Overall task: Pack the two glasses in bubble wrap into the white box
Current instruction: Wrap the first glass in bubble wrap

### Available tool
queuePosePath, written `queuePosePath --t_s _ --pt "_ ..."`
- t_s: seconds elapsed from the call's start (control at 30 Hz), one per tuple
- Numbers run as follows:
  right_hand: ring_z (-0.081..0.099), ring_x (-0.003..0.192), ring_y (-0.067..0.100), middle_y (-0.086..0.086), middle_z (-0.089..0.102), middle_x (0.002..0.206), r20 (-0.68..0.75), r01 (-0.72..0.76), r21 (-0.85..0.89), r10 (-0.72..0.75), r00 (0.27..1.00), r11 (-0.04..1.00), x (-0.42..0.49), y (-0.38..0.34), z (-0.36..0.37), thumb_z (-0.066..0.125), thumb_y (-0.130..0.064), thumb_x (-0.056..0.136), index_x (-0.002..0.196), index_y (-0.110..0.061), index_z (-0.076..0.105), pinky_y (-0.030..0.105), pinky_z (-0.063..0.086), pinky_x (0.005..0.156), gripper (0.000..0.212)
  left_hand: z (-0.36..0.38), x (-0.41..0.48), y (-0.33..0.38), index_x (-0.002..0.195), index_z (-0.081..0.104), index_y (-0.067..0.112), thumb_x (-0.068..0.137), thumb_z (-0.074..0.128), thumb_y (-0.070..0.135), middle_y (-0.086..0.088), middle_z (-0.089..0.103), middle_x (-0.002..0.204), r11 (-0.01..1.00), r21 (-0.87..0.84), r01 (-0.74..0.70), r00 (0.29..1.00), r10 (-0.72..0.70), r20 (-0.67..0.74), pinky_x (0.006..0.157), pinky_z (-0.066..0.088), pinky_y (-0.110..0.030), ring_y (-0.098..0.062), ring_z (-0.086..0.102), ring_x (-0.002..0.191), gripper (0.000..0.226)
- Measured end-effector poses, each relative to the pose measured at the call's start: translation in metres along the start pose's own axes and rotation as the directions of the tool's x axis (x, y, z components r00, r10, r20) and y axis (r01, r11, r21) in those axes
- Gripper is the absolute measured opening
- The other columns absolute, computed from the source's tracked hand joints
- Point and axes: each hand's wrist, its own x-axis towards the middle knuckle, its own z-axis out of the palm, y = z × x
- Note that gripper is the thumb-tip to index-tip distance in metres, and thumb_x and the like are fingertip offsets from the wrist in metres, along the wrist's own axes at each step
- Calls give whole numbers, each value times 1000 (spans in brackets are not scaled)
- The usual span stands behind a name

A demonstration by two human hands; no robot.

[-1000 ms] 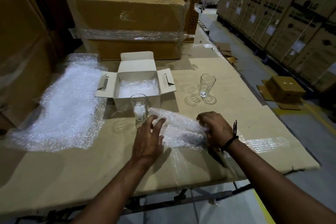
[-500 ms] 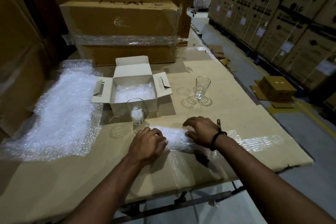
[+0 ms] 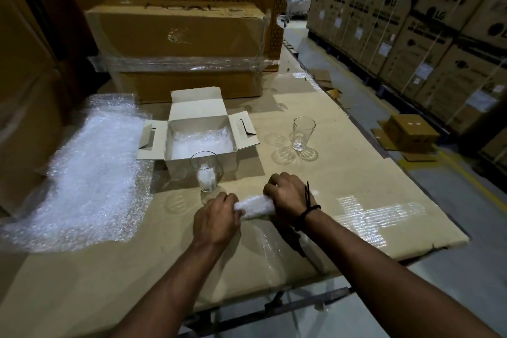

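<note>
A small piece of bubble wrap (image 3: 256, 206) lies rolled into a tight tube on the cardboard-covered table. My left hand (image 3: 216, 221) grips its left end and my right hand (image 3: 286, 193) grips its right end. Just beyond my hands stands a clear glass (image 3: 206, 174) with bubble wrap stuffed inside it. A second, empty glass (image 3: 302, 133) stands upright further right. The open white box (image 3: 201, 162) sits behind the stuffed glass, flaps spread, with bubble wrap lining its bottom.
A large sheet of bubble wrap (image 3: 82, 175) covers the table's left side. Big wrapped cardboard cartons (image 3: 178, 46) stand behind the box. The table edge (image 3: 411, 252) drops to an aisle at right, with a small carton (image 3: 408, 133) on the floor and stacked cartons beyond.
The loose piece of bubble wrap under my hands has been rolled up into a narrow tube. Both hands have closed round its ends and moved closer together.
</note>
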Motion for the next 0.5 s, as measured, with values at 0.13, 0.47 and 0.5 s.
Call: queuePosePath --t_s 0.13,0.47,0.5 --pt "60 85 29 0 68 99 113 144 -56 -137 984 988 -10 -2 5 70 -45 68 69 -28 74 32 41 65 18 1 0 -9 85 68 22 76 76 28 -1 65 83 999 29 38 998 -36 -58 53 45 -32 -28 64 74 13" --pt "57 110 27 7 60 120 505 -247 23 202 839 969 30 -30 -21 65 -23 83 121 -24 51 29 43 79 41 -8 -5 -50 97 74 24 71 54 34 4 70 96 931 -357 75 987 -121 -107 72 51 -32 -20 63 85 34" --pt "56 112 27 6 59 122 508 -257 27 208 836 966 30 -30 -20 66 -23 82 124 -25 49 29 44 82 45 -11 -5 -56 95 72 26 72 57 29 5 70 96 881 -448 154 968 -226 -112 73 52 -32 -19 63 84 28"
